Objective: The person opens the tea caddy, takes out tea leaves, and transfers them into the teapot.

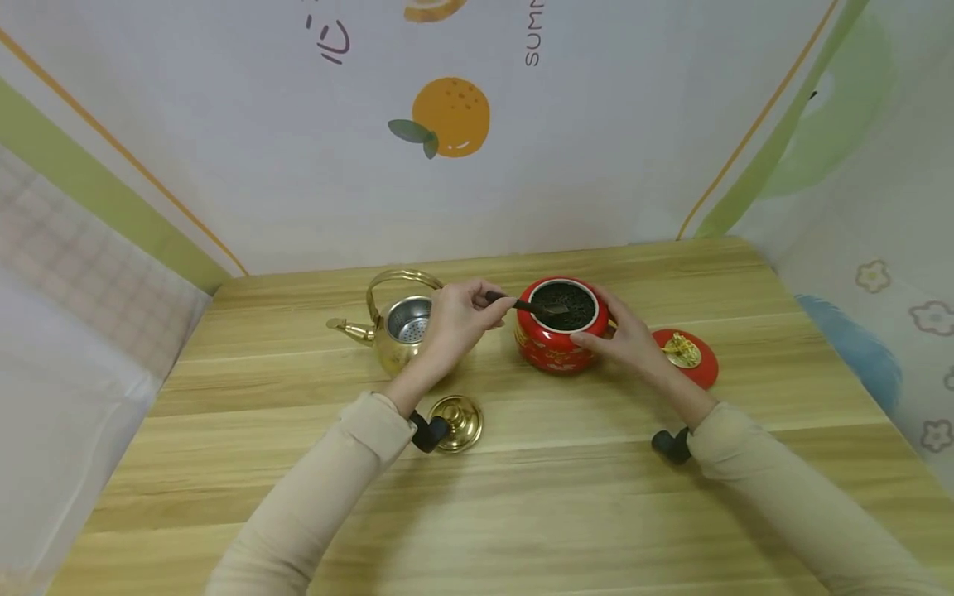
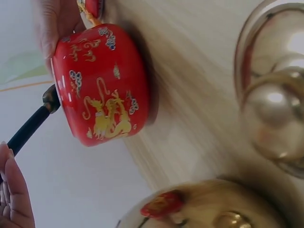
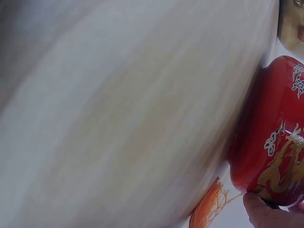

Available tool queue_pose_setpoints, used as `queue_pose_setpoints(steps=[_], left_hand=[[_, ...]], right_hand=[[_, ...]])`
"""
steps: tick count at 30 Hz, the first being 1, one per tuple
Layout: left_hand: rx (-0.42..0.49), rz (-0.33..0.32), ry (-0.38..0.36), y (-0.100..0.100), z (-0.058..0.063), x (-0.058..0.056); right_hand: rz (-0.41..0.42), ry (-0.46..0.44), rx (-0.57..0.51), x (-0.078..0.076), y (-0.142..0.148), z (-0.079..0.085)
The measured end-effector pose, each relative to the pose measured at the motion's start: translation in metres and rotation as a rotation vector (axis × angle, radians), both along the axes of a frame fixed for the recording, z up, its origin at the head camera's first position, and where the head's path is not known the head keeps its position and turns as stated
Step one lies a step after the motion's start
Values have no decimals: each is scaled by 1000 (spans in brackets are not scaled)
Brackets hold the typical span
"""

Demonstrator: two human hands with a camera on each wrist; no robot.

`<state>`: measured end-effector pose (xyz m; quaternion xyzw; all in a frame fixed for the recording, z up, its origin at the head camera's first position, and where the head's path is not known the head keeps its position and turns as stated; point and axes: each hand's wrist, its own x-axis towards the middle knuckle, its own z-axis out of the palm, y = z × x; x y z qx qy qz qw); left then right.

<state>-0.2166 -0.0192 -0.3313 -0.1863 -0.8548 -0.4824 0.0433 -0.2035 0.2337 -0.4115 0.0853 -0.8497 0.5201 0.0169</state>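
Note:
In the head view, my left hand (image 1: 456, 323) pinches the dark handle of a small tea scoop (image 1: 525, 305) between thumb and fingers. The scoop's flat end lies inside the mouth of a red jar (image 1: 555, 352), over dark tea leaves (image 1: 575, 300). Gold dragons and clouds decorate the jar (image 2: 107, 90). Thumb in front and fingers behind, my right hand (image 1: 629, 338) holds the jar's right side. Left of the jar, partly behind my left hand, stands a lidless gold kettle (image 1: 393, 352) with a perforated metal strainer (image 1: 408, 321) in its mouth.
The kettle's gold lid (image 1: 465, 430) lies on the wooden table (image 1: 537, 521), near my left wrist. Behind my right wrist rests the red jar lid (image 1: 704, 366) with a gold knob; an orange tassel (image 3: 209, 206) shows in the right wrist view. A printed cloth (image 1: 298, 165) hangs behind the table.

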Motion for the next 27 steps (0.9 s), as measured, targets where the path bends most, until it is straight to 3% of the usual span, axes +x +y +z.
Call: queue_pose_setpoints(steps=[5,16,27], left_hand=[[-83,-5,34,4,4,-3],[-182,-33,-20,12,14,-8],[-197,-23,20,22,4,-12]], right_hand=[[1,-7,-7,1,0,0],[8,-16,-35,2,0,0],[8,-9,-34,1,0,-1]])
